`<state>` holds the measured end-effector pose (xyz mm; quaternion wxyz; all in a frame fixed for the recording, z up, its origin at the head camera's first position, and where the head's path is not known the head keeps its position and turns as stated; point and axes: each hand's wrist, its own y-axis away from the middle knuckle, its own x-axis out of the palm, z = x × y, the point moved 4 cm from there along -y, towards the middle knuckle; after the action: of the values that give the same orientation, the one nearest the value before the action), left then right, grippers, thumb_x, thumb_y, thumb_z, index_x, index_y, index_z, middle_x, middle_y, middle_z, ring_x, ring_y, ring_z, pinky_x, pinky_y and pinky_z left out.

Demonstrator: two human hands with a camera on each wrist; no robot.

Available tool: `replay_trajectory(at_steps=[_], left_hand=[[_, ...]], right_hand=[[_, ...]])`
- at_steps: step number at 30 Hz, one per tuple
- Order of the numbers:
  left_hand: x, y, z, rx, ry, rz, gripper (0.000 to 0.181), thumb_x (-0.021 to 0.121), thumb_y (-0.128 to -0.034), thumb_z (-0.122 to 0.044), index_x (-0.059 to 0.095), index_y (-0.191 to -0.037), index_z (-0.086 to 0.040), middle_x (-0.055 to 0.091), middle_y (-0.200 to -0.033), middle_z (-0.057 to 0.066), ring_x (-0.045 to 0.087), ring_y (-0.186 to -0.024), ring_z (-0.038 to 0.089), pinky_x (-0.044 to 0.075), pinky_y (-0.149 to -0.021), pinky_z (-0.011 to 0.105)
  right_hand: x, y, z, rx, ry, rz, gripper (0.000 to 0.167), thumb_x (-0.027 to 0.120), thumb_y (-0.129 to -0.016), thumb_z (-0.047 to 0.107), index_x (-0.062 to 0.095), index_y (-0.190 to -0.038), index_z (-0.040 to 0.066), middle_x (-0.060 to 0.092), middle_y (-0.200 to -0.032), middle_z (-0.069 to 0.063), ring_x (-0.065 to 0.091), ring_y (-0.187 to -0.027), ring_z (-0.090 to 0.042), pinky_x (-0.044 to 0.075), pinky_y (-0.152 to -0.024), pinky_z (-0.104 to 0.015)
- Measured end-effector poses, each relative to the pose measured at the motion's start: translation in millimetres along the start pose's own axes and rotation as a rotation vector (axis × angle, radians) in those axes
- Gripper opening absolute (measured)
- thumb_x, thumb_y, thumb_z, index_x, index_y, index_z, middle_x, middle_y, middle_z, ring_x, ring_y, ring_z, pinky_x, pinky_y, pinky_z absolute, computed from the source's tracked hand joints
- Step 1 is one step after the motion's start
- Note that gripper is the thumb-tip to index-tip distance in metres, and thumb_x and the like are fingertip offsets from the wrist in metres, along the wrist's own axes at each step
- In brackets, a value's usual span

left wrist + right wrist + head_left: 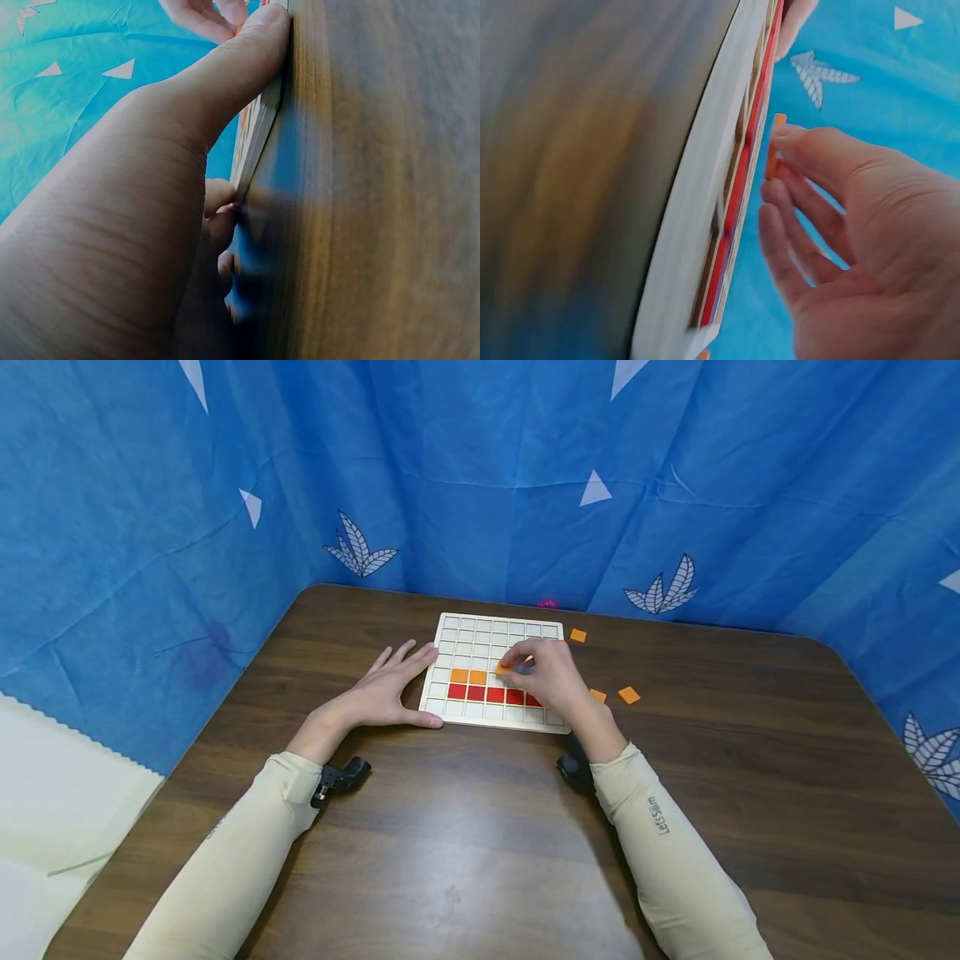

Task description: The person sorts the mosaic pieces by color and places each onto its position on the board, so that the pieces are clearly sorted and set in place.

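A pale wooden grid board lies flat on the table, its square cells outlined by raised ridges. Several red tiles form a row near its front, and two orange tiles sit in the row behind them. Between thumb and fingers, my right hand pinches another orange tile, just above the board and right of the two placed ones. My left hand rests at the board's left side with fingers spread; its thumb touches the front left corner.
Loose orange tiles lie right of the board: one tile by the back corner, another tile farther right, and one tile partly behind my right wrist. A blue patterned curtain hangs behind the brown table.
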<state>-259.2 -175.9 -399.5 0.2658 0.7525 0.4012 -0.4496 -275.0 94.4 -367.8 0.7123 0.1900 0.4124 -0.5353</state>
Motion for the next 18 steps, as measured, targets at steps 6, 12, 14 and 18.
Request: replay_trajectory(at_steps=[6,12,14,18], left_hand=[[0.6,-0.6,0.4,0.001,-0.005,0.001,0.124,0.080,-0.0798,-0.071,0.018,-0.170,-0.013,0.014,-0.178,0.006,0.001,-0.165,0.036,-0.003,-0.131,0.059],[1.6,-2.1,2.0,-0.007,-0.016,0.007,0.123,0.080,-0.0805,-0.071,0.017,-0.171,-0.015,0.013,-0.179,0.004,0.000,-0.165,0.035,-0.003,-0.132,0.059],[1.8,-2.2,2.6,-0.009,-0.017,0.005,0.123,0.080,-0.0802,-0.070,0.017,-0.171,-0.015,0.013,-0.179,0.004,0.000,-0.165,0.035,-0.003,-0.132,0.059],[2.0,-1.5,2.2,-0.006,-0.018,0.001,0.123,0.081,-0.0803,-0.069,0.018,-0.170,-0.014,0.014,-0.178,0.004,0.001,-0.165,0.034,-0.003,-0.132,0.058]], right_hand=[[7.9,-0.6,1.7,-0.012,0.003,0.055,0.011,0.084,-0.092,0.016,0.083,-0.102,0.013,0.080,-0.103,-0.002,0.072,-0.094,-0.021,0.061,-0.090,-0.038],[9.3,0.4,2.7,-0.053,0.007,0.054,0.010,0.083,-0.093,0.016,0.085,-0.103,0.015,0.080,-0.104,0.000,0.071,-0.094,-0.019,0.060,-0.089,-0.036],[9.6,1.0,4.0,-0.072,0.014,0.055,0.010,0.082,-0.093,0.015,0.085,-0.103,0.015,0.080,-0.105,0.000,0.068,-0.094,-0.018,0.059,-0.087,-0.035],[9.6,2.7,6.6,-0.105,0.026,0.042,0.014,0.081,-0.094,0.012,0.085,-0.108,0.014,0.080,-0.107,-0.001,0.066,-0.092,-0.019,0.058,-0.084,-0.034]])
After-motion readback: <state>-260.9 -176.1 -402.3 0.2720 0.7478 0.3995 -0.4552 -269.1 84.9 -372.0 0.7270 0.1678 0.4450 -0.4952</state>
